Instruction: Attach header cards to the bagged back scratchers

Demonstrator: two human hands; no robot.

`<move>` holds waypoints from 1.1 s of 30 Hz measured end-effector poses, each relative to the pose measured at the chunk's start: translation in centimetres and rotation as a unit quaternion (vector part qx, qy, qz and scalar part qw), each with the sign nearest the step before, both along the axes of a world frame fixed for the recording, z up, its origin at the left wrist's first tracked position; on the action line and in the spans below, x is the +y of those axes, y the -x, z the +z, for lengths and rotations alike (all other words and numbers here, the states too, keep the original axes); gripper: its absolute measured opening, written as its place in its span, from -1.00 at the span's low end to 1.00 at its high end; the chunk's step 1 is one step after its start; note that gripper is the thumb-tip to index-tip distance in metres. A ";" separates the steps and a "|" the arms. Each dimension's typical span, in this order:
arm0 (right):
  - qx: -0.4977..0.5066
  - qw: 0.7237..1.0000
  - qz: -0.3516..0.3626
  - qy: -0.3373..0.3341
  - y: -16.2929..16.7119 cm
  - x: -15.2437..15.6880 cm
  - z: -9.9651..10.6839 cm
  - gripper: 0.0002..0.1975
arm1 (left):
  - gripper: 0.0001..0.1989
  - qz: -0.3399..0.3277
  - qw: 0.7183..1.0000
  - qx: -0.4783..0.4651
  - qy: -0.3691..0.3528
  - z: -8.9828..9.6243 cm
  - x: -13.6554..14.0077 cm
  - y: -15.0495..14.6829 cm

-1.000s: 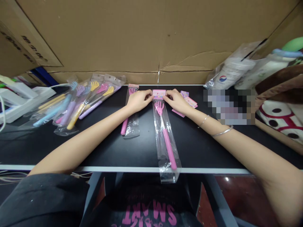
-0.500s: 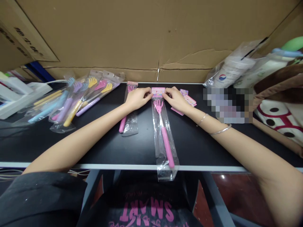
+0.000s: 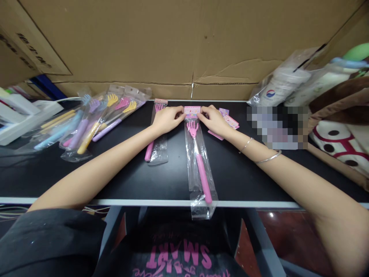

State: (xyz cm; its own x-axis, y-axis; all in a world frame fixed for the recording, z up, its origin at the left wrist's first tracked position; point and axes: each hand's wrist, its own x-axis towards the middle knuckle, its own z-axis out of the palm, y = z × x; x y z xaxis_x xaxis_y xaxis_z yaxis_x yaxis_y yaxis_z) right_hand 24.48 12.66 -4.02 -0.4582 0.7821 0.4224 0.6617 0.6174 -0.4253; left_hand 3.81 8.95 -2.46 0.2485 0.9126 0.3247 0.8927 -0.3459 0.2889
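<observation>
A pink back scratcher [image 3: 203, 175] lies in a clear plastic bag [image 3: 191, 169], its claw end away from me and the bag's near end hanging over the table edge. Across the bag's far end is a small pink printed card [image 3: 192, 111]. My left hand [image 3: 169, 118] pinches the card's left edge, and my right hand [image 3: 213, 121] pinches its right edge. Under my left wrist, partly covered, lies another bagged pink back scratcher [image 3: 150, 151] with a card at its top. Several loose pink and purple cards [image 3: 230, 121] lie beside my right hand, partly hidden by it.
Several bagged back scratchers [image 3: 86, 130] in blue, purple, yellow and pink are heaped on the left of the black table [image 3: 127, 177]. A white stand [image 3: 29, 119] is at far left. A cup [image 3: 288, 86] in plastic and a cloth bag [image 3: 343, 146] stand at right. Cardboard [image 3: 161, 46] walls the back.
Almost nothing differs. Both hands stay at the card's two edges, and the view has shifted very slightly.
</observation>
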 end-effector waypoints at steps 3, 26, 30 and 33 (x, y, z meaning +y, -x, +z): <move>0.002 1.000 0.003 0.003 0.0 0.1 -0.1 -0.78 | -0.69 0.003 1.000 0.003 0.003 0.0 0.0 0.0; 0.005 1.000 0.004 0.009 -0.1 0.1 -0.1 -0.78 | -0.66 -0.008 1.000 0.030 0.004 0.0 0.0 0.1; 0.001 1.000 0.001 0.004 -0.1 -0.1 0.0 -0.77 | -0.66 -0.018 0.998 0.057 -0.007 0.4 -0.3 0.6; -0.003 1.000 -0.011 0.004 0.0 -0.2 0.1 -0.76 | -0.66 -0.024 0.993 0.113 -0.036 0.7 -0.8 0.9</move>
State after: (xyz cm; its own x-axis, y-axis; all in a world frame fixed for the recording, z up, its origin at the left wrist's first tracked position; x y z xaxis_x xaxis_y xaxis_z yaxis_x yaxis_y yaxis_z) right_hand 24.52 12.50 -3.87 -0.4435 0.7950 0.4139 0.6779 0.5996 -0.4254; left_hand 2.91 8.14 -1.75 0.3653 0.8744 0.3193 0.9139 -0.4020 0.0555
